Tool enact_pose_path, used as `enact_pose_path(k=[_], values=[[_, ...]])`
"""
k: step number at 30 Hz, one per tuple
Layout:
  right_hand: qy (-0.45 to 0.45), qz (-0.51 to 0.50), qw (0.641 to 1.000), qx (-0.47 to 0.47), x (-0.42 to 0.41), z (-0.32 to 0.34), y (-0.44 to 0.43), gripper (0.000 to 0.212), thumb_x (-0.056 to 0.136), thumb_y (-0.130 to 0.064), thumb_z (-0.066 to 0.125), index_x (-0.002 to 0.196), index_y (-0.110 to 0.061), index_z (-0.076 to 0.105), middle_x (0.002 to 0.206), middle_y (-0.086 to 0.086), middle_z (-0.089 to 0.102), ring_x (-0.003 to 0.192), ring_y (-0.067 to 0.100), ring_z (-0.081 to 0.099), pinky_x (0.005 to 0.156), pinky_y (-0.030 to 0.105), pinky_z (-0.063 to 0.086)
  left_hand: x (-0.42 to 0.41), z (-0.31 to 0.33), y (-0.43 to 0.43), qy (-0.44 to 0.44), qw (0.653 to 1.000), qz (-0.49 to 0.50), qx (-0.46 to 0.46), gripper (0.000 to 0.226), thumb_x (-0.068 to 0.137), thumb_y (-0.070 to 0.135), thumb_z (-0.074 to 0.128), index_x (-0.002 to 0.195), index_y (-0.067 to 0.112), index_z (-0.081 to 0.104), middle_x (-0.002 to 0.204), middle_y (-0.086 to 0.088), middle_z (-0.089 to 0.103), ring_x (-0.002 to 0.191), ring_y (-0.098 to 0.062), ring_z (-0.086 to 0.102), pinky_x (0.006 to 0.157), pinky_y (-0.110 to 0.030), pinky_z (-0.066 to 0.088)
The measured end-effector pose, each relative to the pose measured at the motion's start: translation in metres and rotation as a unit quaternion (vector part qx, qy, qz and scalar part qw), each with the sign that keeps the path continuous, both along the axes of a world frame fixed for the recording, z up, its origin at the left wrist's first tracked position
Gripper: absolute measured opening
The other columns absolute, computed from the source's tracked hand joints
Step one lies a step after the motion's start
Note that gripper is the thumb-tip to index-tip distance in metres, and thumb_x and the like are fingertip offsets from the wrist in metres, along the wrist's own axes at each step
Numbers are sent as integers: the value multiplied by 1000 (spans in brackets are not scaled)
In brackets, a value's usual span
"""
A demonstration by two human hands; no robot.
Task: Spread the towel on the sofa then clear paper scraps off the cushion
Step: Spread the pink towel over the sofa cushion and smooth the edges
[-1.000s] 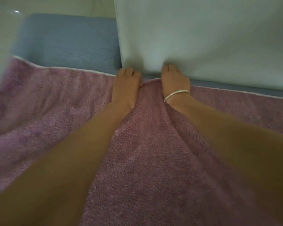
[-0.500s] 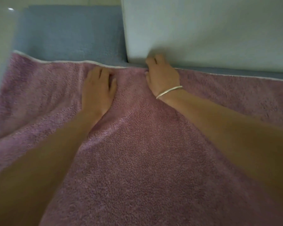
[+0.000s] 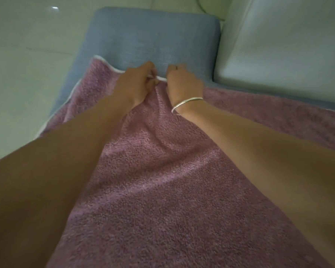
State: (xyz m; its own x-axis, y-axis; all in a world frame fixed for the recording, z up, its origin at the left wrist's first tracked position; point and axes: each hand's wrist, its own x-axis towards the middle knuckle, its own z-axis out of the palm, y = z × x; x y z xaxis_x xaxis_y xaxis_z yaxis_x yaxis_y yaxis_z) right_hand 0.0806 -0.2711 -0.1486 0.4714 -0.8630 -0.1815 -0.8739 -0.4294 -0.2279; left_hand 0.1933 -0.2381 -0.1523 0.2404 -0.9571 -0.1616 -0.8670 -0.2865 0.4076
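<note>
The left hand pinches the towel at its white hem, thumb and curled fingers closed on the trim about midway across the blue cushion. Just beside it, towards the cushion's right side, the right hand has its fingers curled down over the same hem, gripping it; the fingertips are tucked out of sight. A thin silver bracelet circles the right wrist. A short stretch of white trim shows between the two hands, and a soft fold of cloth runs back from that gap towards the near end of the cushion.

The towel is mauve and fluffy. It covers the near part of the blue cushion and leaves the far part bare, with its hem lying slantwise across the cushion top. Its left edge hangs a little over the cushion's left side.

Against the cushion's right side stands a pale back cushion, touching it along the seam. Past the cushion's left side and far end lies a glossy pale floor.
</note>
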Motion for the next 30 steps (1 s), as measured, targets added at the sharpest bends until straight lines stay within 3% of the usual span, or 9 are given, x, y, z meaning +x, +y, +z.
enact_pose_path(k=[8, 13, 15, 17, 19, 23, 25, 27, 30], values=[[17, 23, 998, -61, 6, 9, -19, 31, 95, -8, 37, 125, -3, 43, 127, 18, 55, 114, 38, 55, 88, 42, 46, 10, 15, -4, -69, 995, 26, -60, 25, 93, 17, 37, 114, 4, 40, 102, -25, 64, 97, -43, 59, 80, -48, 45], [-16, 9, 1000, -17, 15, -4, -12, 33, 96, -9, 36, 128, -3, 39, 123, 20, 58, 110, 38, 57, 87, 41, 46, 57, 6, 31, -52, 961, 256, -88, 33, 93, 12, 40, 126, 8, 40, 132, -19, 42, 112, -40, 51, 90, -47, 40], [-56, 33, 998, 11, 32, -2, -11, 35, 95, -18, 40, 127, -4, 40, 121, 20, 59, 110, 38, 57, 87, 40, 45, 82, -3, 40, 38, 926, 362, -101, 34, 91, 12, 43, 125, 8, 41, 129, -21, 48, 108, -34, 57, 90, -40, 44], [-74, 62, 995, 31, 54, 0, -7, 38, 95, -26, 41, 127, -5, 40, 120, 18, 60, 111, 36, 56, 87, 39, 45, 100, -6, 37, 193, 857, 456, -140, 20, 89, 11, 45, 109, 12, 50, 99, -17, 62, 72, -18, 70, 63, -30, 57], [-81, 81, 992, 46, 74, -1, 2, 40, 95, -26, 42, 130, -7, 38, 120, 17, 60, 113, 34, 56, 88, 38, 46, 112, -6, 38, 282, 809, 497, -138, 19, 90, 2, 42, 80, 15, 53, 69, -8, 55, 29, 0, 52, 33, -15, 43], [-73, 73, 994, 31, 94, -9, 16, 38, 97, -12, 36, 135, -9, 34, 118, 17, 62, 110, 36, 58, 86, 40, 47, 110, -8, 61, 221, 876, 414, -115, 17, 90, 5, 47, 97, 10, 62, 71, -6, 61, 36, 5, 54, 52, -14, 49], [-71, 53, 996, 15, 95, -13, 22, 39, 97, -11, 34, 136, -11, 32, 116, 18, 63, 107, 37, 60, 84, 41, 48, 105, -12, 67, 141, 923, 344, -104, 23, 87, 17, 55, 107, 9, 62, 97, -13, 68, 76, -8, 68, 78, -25, 48], [-65, 55, 996, 10, 96, -13, 24, 39, 97, -11, 33, 137, -11, 31, 115, 19, 64, 106, 37, 61, 84, 41, 48, 106, -9, 65, 100, 942, 312, -72, 30, 86, 28, 59, 108, 9, 61, 109, -12, 65, 102, -23, 60, 84, -28, 42], [-64, 65, 996, 21, 96, -11, 24, 42, 96, -10, 35, 138, -9, 29, 114, 19, 64, 105, 36, 62, 82, 40, 48, 115, 2, 57, 89, 958, 273, -17, 30, 85, 35, 60, 96, 7, 64, 93, -16, 65, 97, -29, 62, 85, -32, 46]])
